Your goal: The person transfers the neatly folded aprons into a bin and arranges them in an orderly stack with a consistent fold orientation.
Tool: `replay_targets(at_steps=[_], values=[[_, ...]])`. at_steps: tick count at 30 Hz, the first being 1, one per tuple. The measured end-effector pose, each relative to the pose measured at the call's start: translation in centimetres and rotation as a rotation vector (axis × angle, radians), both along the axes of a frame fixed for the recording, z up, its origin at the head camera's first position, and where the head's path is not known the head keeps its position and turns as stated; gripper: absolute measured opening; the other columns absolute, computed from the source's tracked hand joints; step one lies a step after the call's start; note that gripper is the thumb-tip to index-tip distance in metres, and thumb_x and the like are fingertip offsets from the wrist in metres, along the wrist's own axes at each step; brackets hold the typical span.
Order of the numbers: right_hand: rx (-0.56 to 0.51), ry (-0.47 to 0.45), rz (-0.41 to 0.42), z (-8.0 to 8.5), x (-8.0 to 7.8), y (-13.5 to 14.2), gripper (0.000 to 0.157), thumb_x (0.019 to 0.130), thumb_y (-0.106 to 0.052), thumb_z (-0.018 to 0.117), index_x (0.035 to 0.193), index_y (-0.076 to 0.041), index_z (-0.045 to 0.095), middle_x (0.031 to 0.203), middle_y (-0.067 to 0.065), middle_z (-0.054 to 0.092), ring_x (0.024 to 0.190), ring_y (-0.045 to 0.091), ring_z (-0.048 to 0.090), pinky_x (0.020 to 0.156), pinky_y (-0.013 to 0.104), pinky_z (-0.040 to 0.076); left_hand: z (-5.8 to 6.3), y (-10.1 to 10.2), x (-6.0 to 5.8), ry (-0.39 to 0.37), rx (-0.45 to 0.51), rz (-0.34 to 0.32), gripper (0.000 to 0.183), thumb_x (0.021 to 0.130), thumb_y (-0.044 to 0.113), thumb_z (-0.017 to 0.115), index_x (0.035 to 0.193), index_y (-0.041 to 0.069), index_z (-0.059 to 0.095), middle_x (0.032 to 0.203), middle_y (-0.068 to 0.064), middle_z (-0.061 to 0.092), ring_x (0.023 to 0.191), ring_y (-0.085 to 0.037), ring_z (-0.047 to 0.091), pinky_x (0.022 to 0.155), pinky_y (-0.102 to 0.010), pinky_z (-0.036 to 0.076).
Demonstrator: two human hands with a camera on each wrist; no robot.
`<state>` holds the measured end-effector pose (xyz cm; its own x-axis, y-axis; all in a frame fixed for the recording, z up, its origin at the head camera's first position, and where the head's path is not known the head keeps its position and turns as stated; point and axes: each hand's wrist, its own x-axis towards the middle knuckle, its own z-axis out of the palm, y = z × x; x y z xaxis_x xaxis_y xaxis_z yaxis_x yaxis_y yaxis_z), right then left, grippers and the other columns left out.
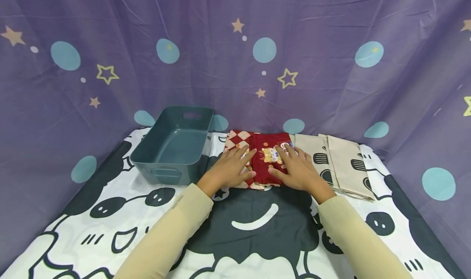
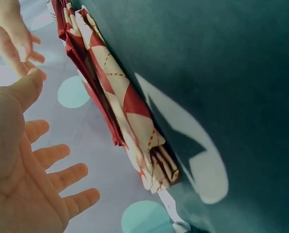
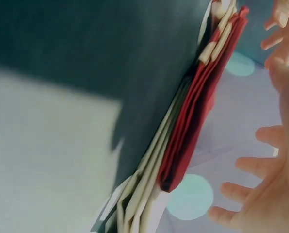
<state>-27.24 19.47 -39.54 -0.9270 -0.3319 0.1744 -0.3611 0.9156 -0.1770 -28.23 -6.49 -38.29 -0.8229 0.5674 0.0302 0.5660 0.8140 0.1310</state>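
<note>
A folded red cloth (image 1: 262,141) with a cartoon cat print lies partly over a folded red-and-cream checked cloth (image 1: 236,138). To their right lies a folded beige cloth (image 1: 344,160) with dark striped and oval prints. My left hand (image 1: 227,168) is over the checked cloth, fingers spread and straight. Over the right part of the red cloth is my right hand (image 1: 299,170), its fingers also extended. Both wrist views show the palms a little apart from the folded stack, holding nothing. Layered edges of the checked cloth (image 2: 120,92) and the red cloth (image 3: 193,116) face the wrist cameras.
A blue-green plastic bin (image 1: 167,172) with handle slots stands left of the cloths. Beneath everything spreads a black-and-white cartoon sheet (image 1: 257,238). A purple curtain (image 1: 220,9) with stars and blue dots hangs behind and at the sides.
</note>
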Motion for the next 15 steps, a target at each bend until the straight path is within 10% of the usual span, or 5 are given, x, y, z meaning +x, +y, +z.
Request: replay_targets(at_steps=[15], values=[[-0.1, -0.024, -0.086, -0.4, -2.9, 2.0, 0.075, 0.097, -0.033, 0.066, 0.156, 0.0, 0.035, 0.143, 0.033, 0.049, 0.122, 0.054, 0.051, 0.104, 0.066, 0.041, -0.9, 1.9, -1.7, -0.067, 0.127, 0.051, 0.072, 0.102, 0.045, 0.059, 0.162, 0.017, 0.031, 0.162, -0.016, 0.034, 0.143, -0.039, 0.036, 0.118, -0.055, 0.029]])
